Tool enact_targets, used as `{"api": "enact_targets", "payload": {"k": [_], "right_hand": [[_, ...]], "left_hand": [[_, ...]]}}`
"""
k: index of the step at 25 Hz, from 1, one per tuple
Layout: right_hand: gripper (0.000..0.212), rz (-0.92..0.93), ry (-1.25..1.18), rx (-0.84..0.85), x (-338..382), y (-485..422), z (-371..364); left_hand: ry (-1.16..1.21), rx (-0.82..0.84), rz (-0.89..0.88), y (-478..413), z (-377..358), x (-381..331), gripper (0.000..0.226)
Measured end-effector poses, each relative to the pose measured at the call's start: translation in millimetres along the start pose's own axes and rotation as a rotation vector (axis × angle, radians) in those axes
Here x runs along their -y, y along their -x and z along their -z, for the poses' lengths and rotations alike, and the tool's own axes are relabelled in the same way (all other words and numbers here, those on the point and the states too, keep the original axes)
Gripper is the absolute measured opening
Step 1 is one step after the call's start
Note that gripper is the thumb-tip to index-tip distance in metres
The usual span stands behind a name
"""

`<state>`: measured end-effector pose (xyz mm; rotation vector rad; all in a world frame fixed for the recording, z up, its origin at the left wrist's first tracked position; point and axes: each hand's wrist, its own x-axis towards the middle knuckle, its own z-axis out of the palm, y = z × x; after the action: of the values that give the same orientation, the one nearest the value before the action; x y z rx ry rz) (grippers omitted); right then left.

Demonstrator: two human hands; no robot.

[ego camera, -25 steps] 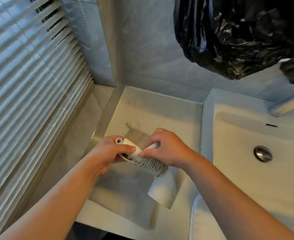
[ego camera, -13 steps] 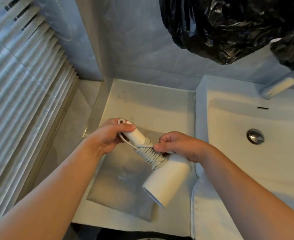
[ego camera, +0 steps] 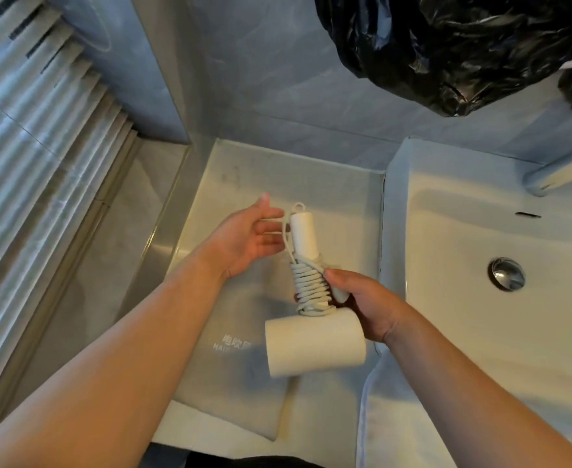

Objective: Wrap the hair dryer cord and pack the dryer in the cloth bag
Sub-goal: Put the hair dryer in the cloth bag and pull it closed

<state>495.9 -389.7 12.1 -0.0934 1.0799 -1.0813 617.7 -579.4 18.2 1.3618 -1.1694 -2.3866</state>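
Evidently pinning the coiled white cord (ego camera: pixel 309 288), the right hand (ego camera: pixel 362 305) clamps the white cylindrical hair dryer (ego camera: pixel 315 344) above the grey cloth bag (ego camera: pixel 230 383), left hand (ego camera: pixel 247 241) spread open alongside.

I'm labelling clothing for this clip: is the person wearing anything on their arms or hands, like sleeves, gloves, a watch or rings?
Nothing worn shows. The left forearm and right forearm are bare to the frame's edge, with no sleeve. The left hand and right hand are ungloved; no watch, bracelet or ring is visible.
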Motion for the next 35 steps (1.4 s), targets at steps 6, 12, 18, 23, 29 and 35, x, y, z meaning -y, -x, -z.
{"api": "enact_targets", "payload": {"k": [6,12,18,23,29,35], "right_hand": [[0.04,-0.047,0.062,-0.225,-11.7,4.0,13.8],[0.026,-0.061,0.049,-0.26,-18.6,0.2,11.0],[0.029,-0.008,0.141,-0.262,-17.3,3.3,9.4],[0.034,-0.018,0.043,-0.297,-23.7,8.8,7.3],[0.035,0.011,-0.024,-0.377,-42.1,24.9,4.7],[0.033,0.065,-0.128,-0.472,-63.4,34.2,-3.9]], "left_hand": [[-0.966,-0.707,-0.026,6.6,39.3,93.3,0.061],[-0.837,-0.589,-0.068,-4.6,67.0,95.3,0.021],[-1.173,-0.344,-0.259,7.4,58.6,52.9,0.024],[-1.458,-0.196,-0.397,2.3,37.2,10.4,0.03],[-1.986,0.268,-0.501,-48.7,5.8,-28.9,0.014],[-1.96,0.346,-0.79,-74.7,-18.6,-18.1,0.044]]}}
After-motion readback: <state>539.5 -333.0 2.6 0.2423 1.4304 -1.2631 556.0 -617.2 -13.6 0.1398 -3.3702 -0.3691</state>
